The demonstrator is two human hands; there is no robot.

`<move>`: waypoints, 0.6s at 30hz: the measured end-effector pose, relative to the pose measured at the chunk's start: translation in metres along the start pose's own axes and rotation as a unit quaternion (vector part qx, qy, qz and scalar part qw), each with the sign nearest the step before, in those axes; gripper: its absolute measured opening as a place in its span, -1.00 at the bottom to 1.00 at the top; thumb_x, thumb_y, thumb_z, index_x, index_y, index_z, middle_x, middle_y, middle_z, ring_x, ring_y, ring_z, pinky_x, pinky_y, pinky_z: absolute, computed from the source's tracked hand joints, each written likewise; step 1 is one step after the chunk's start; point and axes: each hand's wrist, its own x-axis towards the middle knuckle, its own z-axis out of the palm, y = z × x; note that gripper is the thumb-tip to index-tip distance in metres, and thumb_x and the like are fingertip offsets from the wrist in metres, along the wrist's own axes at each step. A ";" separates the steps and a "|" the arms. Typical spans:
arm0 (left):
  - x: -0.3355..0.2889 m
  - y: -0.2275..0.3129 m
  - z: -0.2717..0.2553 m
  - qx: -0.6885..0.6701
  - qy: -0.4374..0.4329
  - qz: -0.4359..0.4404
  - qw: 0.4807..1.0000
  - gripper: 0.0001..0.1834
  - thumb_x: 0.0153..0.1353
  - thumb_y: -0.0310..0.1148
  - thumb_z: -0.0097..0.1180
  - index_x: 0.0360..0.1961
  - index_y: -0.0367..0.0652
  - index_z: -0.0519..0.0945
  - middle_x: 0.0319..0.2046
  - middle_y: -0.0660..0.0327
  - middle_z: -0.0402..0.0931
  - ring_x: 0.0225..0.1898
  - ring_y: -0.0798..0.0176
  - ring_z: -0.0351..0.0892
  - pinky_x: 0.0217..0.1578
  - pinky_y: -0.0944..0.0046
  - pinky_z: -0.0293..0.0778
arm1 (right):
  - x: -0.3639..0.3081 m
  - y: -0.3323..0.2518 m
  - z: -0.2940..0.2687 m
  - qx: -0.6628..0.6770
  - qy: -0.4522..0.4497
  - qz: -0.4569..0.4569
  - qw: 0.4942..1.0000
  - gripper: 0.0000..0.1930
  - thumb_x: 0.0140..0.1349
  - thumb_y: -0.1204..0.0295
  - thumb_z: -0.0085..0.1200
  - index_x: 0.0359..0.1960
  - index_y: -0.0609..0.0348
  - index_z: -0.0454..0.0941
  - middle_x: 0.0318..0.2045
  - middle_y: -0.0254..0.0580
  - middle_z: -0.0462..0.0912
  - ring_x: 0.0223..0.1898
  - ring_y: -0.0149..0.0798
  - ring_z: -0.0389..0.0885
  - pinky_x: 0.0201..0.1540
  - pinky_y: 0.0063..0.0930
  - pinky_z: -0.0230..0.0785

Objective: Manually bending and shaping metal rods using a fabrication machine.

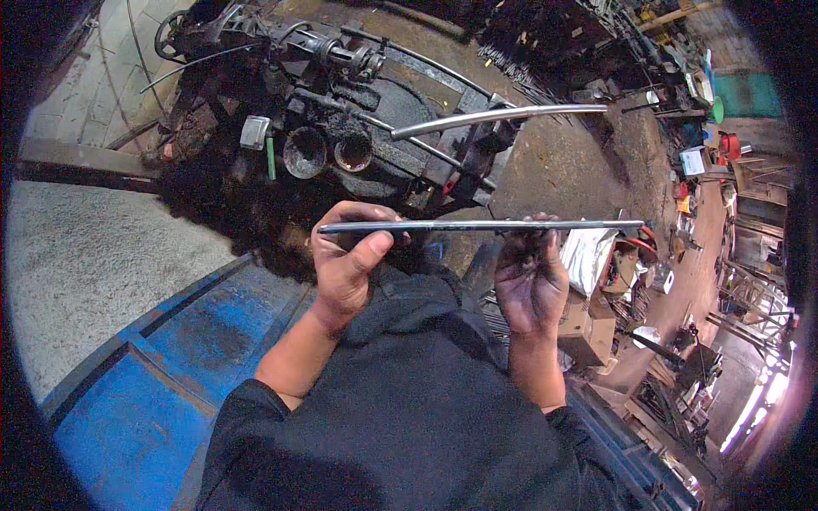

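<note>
A long, thin, shiny metal rod [452,226] lies level across in front of my chest. My left hand [345,264] pinches it close to its left end, thumb on the near side and fingers behind. Farther along, my right hand [532,285] holds it from below with curled, blackened fingers, its palm turned up toward me. The rod's right end sticks out past that hand. Beyond the rod, a larger bright metal tube [503,117], slightly bowed in this view, rests over a greasy machine [332,55] with bars and a round head.
Two round, grimy metal cups [305,153] stand at the machine's near side, next to a green-handled tool [271,157]. Blue metal panels [128,417] run along my left. At right are a cardboard box [588,332], a white sack [588,260] and cluttered scrap along a brown floor.
</note>
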 end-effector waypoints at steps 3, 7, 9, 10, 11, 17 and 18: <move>0.001 0.000 0.000 0.005 0.000 -0.004 1.000 -0.78 -0.01 -0.56 0.15 -0.28 -0.31 0.47 -0.31 0.05 0.52 -0.26 0.20 0.54 -0.16 0.21 0.48 | -0.001 0.000 0.001 -0.006 0.003 -0.011 1.000 -0.78 0.29 0.45 -0.09 -0.06 0.12 0.48 -0.07 -0.23 0.56 -0.04 -0.28 0.52 -0.01 -0.45 0.46; 0.002 -0.001 -0.001 0.016 0.001 -0.003 1.000 -0.78 -0.03 -0.57 0.12 -0.29 -0.31 0.47 -0.31 0.05 0.52 -0.24 0.21 0.53 -0.12 0.21 0.46 | 0.000 -0.003 0.003 -0.007 -0.030 0.011 0.999 -0.77 0.29 0.47 -0.11 -0.05 0.12 0.49 -0.06 -0.20 0.56 0.01 -0.27 0.50 0.01 -0.44 0.45; 0.002 0.000 -0.001 0.020 -0.003 0.000 1.000 -0.78 -0.04 -0.57 0.12 -0.29 -0.30 0.47 -0.30 0.05 0.52 -0.24 0.21 0.53 -0.11 0.21 0.45 | -0.001 -0.002 0.003 -0.003 -0.023 0.000 1.000 -0.77 0.29 0.47 -0.11 -0.05 0.12 0.49 -0.05 -0.19 0.56 0.02 -0.26 0.50 0.03 -0.41 0.44; 0.002 0.000 -0.001 0.023 -0.007 0.003 1.000 -0.77 -0.05 -0.58 0.11 -0.29 -0.30 0.47 -0.30 0.05 0.52 -0.23 0.21 0.53 -0.10 0.22 0.45 | -0.001 -0.001 0.002 0.000 -0.017 -0.010 1.000 -0.77 0.29 0.48 -0.11 -0.05 0.11 0.49 -0.05 -0.18 0.56 0.03 -0.25 0.50 0.05 -0.38 0.42; 0.002 0.000 -0.001 0.023 -0.007 0.003 1.000 -0.77 -0.05 -0.58 0.11 -0.29 -0.30 0.47 -0.30 0.05 0.52 -0.23 0.21 0.53 -0.10 0.22 0.45 | -0.001 -0.001 0.003 0.000 -0.017 -0.010 1.000 -0.77 0.29 0.48 -0.11 -0.05 0.11 0.49 -0.05 -0.18 0.56 0.03 -0.25 0.50 0.05 -0.38 0.42; 0.002 0.001 0.002 0.015 0.007 -0.003 1.000 -0.77 -0.07 -0.58 0.10 -0.31 -0.29 0.47 -0.29 0.05 0.52 -0.22 0.21 0.53 -0.09 0.21 0.44 | -0.001 -0.002 0.000 -0.015 -0.004 0.000 1.000 -0.78 0.27 0.46 -0.05 -0.06 -0.03 0.49 -0.09 -0.25 0.57 0.02 -0.22 0.50 0.13 -0.22 0.36; 0.002 0.001 0.001 0.020 0.006 0.004 1.000 -0.77 -0.07 -0.58 0.10 -0.31 -0.29 0.47 -0.29 0.04 0.52 -0.21 0.21 0.53 -0.08 0.21 0.44 | -0.001 -0.001 0.002 -0.014 -0.008 0.005 1.000 -0.78 0.27 0.46 -0.05 -0.06 -0.04 0.49 -0.09 -0.26 0.57 0.01 -0.22 0.51 0.13 -0.21 0.35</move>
